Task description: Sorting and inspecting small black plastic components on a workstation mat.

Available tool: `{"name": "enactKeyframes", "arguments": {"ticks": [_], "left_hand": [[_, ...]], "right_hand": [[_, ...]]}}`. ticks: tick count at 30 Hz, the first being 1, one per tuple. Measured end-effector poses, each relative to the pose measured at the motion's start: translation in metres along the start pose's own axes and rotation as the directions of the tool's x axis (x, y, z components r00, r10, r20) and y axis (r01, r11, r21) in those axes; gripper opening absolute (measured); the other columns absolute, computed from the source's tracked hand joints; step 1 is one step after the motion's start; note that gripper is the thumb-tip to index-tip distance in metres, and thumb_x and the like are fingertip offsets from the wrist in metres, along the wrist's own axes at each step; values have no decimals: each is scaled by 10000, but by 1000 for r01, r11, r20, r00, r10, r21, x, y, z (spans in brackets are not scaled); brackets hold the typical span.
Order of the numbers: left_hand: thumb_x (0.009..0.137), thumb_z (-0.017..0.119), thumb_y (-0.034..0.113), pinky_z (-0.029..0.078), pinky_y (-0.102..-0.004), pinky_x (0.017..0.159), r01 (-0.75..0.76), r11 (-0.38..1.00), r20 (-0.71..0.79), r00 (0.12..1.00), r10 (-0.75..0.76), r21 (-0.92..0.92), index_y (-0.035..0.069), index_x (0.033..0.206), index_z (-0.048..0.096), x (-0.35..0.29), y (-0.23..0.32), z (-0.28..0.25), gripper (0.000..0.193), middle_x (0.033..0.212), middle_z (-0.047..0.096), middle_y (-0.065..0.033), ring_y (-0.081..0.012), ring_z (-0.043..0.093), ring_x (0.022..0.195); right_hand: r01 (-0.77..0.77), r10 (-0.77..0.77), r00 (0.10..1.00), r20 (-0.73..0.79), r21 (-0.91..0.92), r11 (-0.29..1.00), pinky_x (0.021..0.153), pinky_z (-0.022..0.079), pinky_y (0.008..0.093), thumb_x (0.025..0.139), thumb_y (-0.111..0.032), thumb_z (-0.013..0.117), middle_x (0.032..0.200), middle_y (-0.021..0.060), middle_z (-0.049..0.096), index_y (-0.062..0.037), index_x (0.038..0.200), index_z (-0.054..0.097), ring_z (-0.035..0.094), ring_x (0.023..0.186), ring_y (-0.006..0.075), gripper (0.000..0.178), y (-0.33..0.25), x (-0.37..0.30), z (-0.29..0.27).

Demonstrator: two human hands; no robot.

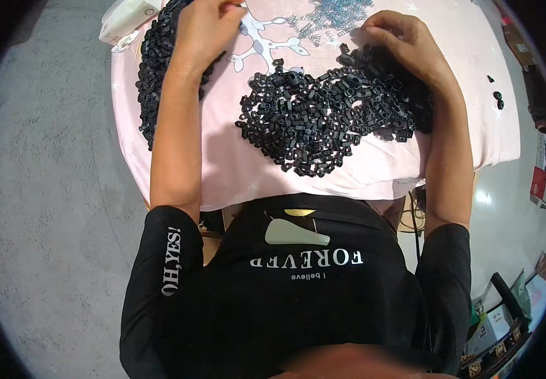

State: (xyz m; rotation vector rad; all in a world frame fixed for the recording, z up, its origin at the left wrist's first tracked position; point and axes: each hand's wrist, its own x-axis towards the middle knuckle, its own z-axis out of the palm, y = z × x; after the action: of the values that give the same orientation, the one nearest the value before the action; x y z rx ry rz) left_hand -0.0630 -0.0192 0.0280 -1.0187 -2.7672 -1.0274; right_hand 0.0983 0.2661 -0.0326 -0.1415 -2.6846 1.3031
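Note:
At the top of the view my left hand (pixel 208 26) is raised over the table, thumb and fingers pressed together. Whatever they may hold is too small to name or is cut off by the upper edge. My right hand (pixel 407 45) is curled, fingertips close together, between a heap of small black plastic parts (pixel 311 114) and a scatter of small clear bluish pieces (pixel 336 16). I cannot make out anything in its fingers. Beneath my left forearm and to its left lies a long pile of other black plastic parts (pixel 153 82).
A pink patterned cloth (pixel 222 170) covers the table. A white box or packet (pixel 127 18) sits at its far left corner. A few loose black parts (pixel 498 100) lie near the right edge. Grey floor (pixel 45 189) extends left; boxes and other items stand at the far right.

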Motion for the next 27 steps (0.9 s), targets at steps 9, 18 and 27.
{"name": "enactKeyframes", "arguments": {"ticks": [9, 18, 27], "left_hand": [[882, 672, 107, 559, -397, 748, -483, 837, 116, 844, 523, -258, 56, 983, 765, -24, 28, 62, 146, 911, 724, -154, -322, 713, 824], [884, 721, 92, 550, -374, 749, -509, 847, 146, 836, 529, -153, 32, 1057, 715, -42, 41, 84, 183, 941, 692, -135, -298, 698, 818], [868, 724, 144, 546, -407, 760, -412, 906, 216, 880, 423, -98, 2, 982, 702, -50, 52, 84, 183, 896, 682, -152, -320, 685, 800]], "right_hand": [[283, -273, 952, 141, -54, 958, 909, 518, 328, 988, -3, 558, 1055, 129, 689, 4, 1135, 703, 664, 988, 251, 206, -17, -5, 7], [278, -246, 949, 195, -155, 948, 868, 492, 355, 938, 8, 580, 1013, 124, 635, -12, 1074, 695, 632, 945, 282, 179, -31, -10, 9], [289, -271, 947, 170, -85, 954, 857, 503, 401, 928, 4, 588, 973, 142, 650, -37, 1021, 704, 651, 954, 345, 154, -33, -12, 12]]}}
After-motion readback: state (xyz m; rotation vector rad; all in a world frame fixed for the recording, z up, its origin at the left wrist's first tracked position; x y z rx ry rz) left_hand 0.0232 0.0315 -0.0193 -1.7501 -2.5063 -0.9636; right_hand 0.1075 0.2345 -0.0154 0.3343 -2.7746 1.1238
